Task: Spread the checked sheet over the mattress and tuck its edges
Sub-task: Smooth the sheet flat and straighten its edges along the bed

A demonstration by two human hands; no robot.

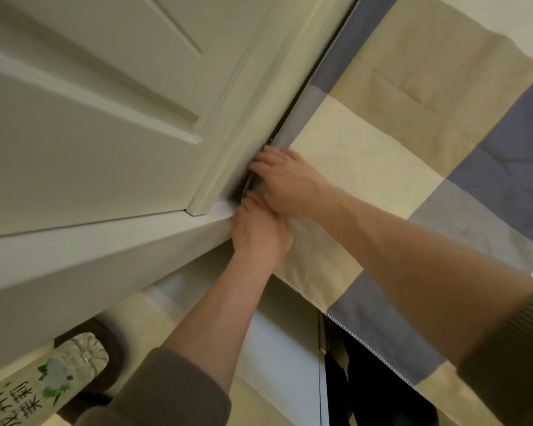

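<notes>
The checked sheet [391,155], in cream, tan and blue-grey squares, lies over the mattress and fills the right of the head view. Its corner sits by the white headboard [90,124]. My right hand [286,182] lies flat on the sheet's edge with its fingertips in the dark gap between mattress and headboard. My left hand [259,229] sits just below it at the corner, fingers curled on the sheet's fabric and partly hidden under the right hand. The sheet's stitched side hem [351,336] hangs loose over the bed's side.
The white bed frame rail [105,265] runs out to the left below the headboard. A printed packet [53,379] with green leaves and characters lies at the lower left on a dark round object. Dark space shows under the hanging hem.
</notes>
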